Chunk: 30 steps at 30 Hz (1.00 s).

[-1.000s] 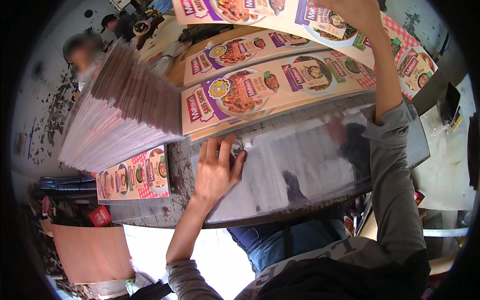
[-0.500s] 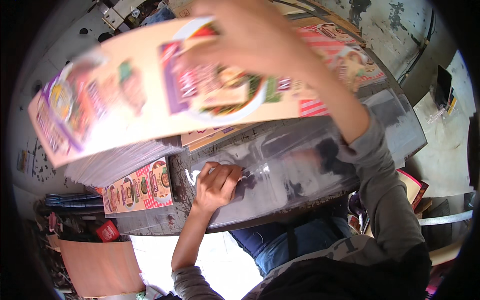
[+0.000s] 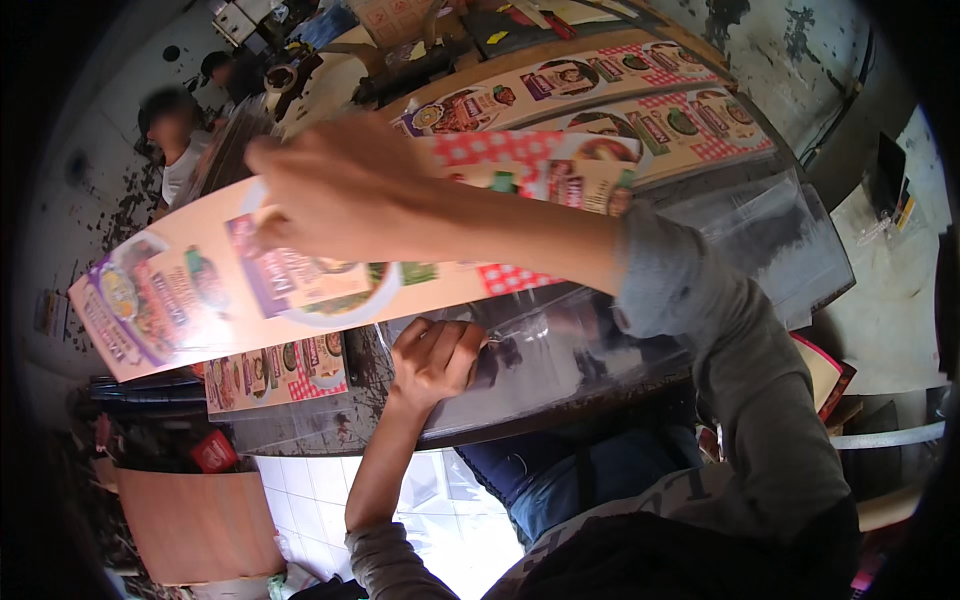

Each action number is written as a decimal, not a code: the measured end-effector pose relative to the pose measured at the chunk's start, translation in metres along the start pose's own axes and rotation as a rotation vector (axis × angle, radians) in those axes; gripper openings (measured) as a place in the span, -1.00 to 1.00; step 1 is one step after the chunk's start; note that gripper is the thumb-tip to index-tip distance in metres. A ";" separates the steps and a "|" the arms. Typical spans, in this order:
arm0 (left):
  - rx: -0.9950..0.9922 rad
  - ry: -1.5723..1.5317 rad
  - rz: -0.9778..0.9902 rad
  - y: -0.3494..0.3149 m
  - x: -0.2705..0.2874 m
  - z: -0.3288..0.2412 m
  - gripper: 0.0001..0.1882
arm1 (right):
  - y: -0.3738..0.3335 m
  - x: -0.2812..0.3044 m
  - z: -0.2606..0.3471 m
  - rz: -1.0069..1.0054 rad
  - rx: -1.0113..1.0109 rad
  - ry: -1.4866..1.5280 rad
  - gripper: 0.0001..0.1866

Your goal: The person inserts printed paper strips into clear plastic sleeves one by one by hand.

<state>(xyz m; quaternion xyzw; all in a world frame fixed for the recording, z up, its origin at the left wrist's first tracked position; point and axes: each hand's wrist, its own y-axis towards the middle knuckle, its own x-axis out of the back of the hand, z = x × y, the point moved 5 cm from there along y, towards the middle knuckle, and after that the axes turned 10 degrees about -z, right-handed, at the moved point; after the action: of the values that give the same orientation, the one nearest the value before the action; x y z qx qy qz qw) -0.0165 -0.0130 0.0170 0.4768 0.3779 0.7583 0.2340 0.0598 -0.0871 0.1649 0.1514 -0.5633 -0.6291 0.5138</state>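
My right hand (image 3: 345,190) reaches across to the left and grips the upper edge of a long, cream printed strip (image 3: 220,290) with food pictures and red checks. The strip is held up at a slant over the table, slightly blurred. My left hand (image 3: 437,358) is closed, its fingers curled at the left end of a stack of clear plastic sleeves (image 3: 590,350). The fingers seem to pinch the edge of the top sleeve. Below the strip, another printed strip (image 3: 280,375) lies at the table's left edge.
More printed strips (image 3: 690,120) lie at the table's far side, with clear plastic (image 3: 760,235) at its right end. Two people, one in a white shirt (image 3: 185,165), are at the far left. A brown board (image 3: 195,525) and a red object (image 3: 213,452) are at lower left.
My right hand has brought the printed strip left and nearer, uncovering the far strips and people behind. It now hides the pile of thin sheets at left. My left hand stays almost in place.
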 end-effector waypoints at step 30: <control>1.111 -0.201 0.138 -0.048 0.045 0.035 -0.77 | -0.135 0.177 -0.122 0.304 -0.166 -0.362 -0.58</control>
<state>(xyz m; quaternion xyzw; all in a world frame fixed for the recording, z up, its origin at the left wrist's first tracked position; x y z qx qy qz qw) -0.0053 0.0603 0.0121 0.6217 0.6638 0.4103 -0.0674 0.0134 -0.3213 0.0780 -0.0930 -0.6088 -0.6057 0.5039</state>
